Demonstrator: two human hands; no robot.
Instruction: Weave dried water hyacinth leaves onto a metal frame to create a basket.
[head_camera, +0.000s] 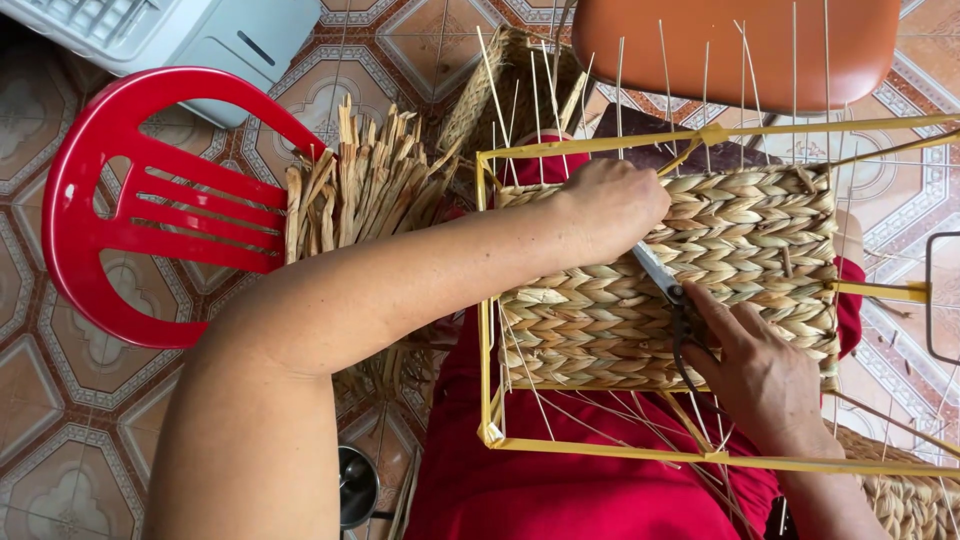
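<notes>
1. We see the tiled floor (60, 440) under everything, patterned in brown, cream and red.
2. A red plastic chair (120, 200) lies at the left of the scene, with a white plastic appliance (200, 30) at the far left corner and an orange seat (730, 40) at the far edge.
3. Our lap, in red cloth (560, 490), carries a yellow metal frame (487, 300) whose bars box in the work; thin pale stakes (620, 80) rise from it toward the far side.
4. Inside the frame sits the woven panel (760, 230), rows of plaited straw-coloured fibre, filling the middle and right of the frame.
5. A bundle of dried fibre strands (370, 190) lies just left of the frame, between it and the chair.
6. Our left hand (610, 205) reaches in across the frame from the left; its fingers are curled together and pressed down on the far left part of the panel, near the blade tip.
7. Our right hand (760, 370) comes from the near right and rests on the near part of the panel, fingers closed around the dark handles of the scissors (665, 280).
8. The scissors lie slanted on the weave between the two hands, the pale blade pointing toward the left hand; we cannot tell whether the blades are parted.
9. A small dark round cup (355, 485) stands on the floor near our left elbow.
</notes>
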